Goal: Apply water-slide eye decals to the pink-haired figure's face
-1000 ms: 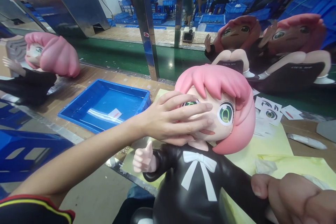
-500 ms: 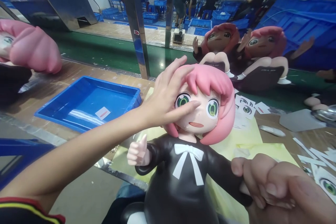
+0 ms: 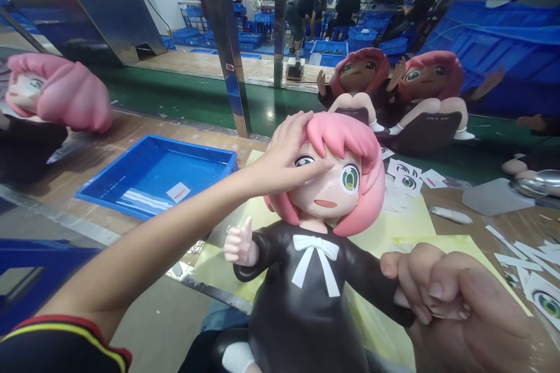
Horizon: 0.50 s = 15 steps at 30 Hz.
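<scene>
A large pink-haired figure [image 3: 306, 303] in a black dress with a white bow leans back in front of me. My left hand [image 3: 291, 154] grips the side of its head, fingers over the hair and thumb across the face. That hand partly covers one green eye; the other green eye [image 3: 350, 178] and the open mouth show. At the lower right, my right hand [image 3: 455, 297] is closed around the end of the figure's outstretched arm, hiding the figure's hand. The figure's other hand [image 3: 240, 245] sticks out below my left forearm.
A shallow blue tray [image 3: 201, 157] with a small mouth decal [image 3: 178, 192] stands at left. Yellow paper [image 3: 420, 215], eye decals [image 3: 405, 176], paper strips [image 3: 518, 259] and a white tube [image 3: 451, 214] lie right. More figures [image 3: 431, 78] line the green conveyor [image 3: 184, 93]; people work behind.
My left hand has settled lower around the side of the head, its thumb still across the face. The head tilts slightly, and my view has shifted a little. My right hand keeps its hold.
</scene>
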Each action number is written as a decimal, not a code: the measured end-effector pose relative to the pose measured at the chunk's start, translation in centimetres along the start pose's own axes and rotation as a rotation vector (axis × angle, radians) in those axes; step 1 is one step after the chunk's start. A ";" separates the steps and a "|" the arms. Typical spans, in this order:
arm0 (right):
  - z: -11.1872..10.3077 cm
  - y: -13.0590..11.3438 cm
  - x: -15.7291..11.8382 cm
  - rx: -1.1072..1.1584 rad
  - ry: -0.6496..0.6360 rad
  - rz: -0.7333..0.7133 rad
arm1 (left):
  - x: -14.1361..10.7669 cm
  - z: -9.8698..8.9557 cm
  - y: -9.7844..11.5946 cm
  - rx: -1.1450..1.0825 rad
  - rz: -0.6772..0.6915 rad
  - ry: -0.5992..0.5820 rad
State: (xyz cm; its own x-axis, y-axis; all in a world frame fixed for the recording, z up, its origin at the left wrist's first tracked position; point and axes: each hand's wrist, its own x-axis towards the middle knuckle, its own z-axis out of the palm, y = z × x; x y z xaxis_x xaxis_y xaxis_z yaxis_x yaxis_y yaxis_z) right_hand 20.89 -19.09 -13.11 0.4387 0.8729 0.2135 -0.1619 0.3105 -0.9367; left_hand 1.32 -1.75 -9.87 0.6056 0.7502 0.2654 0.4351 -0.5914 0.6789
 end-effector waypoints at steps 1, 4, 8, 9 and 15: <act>0.0 0.0 0.0 -0.002 0.009 0.005 | 0.0 -0.1 0.0 -0.010 -0.002 -0.002; 0.0 0.2 0.0 -0.010 0.014 -0.004 | -0.1 -0.4 0.2 -0.027 -0.028 -0.028; 0.2 0.1 0.1 -0.029 -0.003 -0.017 | -0.3 -0.6 0.7 -0.019 -0.086 -0.084; 0.3 0.0 0.1 -0.036 -0.003 -0.013 | -0.3 -0.6 0.8 -0.014 -0.091 -0.082; 0.5 -0.3 0.2 -0.079 0.032 -0.011 | -0.4 -0.4 0.9 -0.011 -0.088 -0.060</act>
State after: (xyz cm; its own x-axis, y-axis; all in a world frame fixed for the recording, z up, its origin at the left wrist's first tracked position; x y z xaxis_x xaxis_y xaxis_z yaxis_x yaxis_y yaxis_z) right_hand 20.59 -18.81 -12.65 0.4688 0.8565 0.2161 -0.0868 0.2881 -0.9536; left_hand 1.20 -2.41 -9.07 0.6041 0.7800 0.1635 0.4809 -0.5204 0.7057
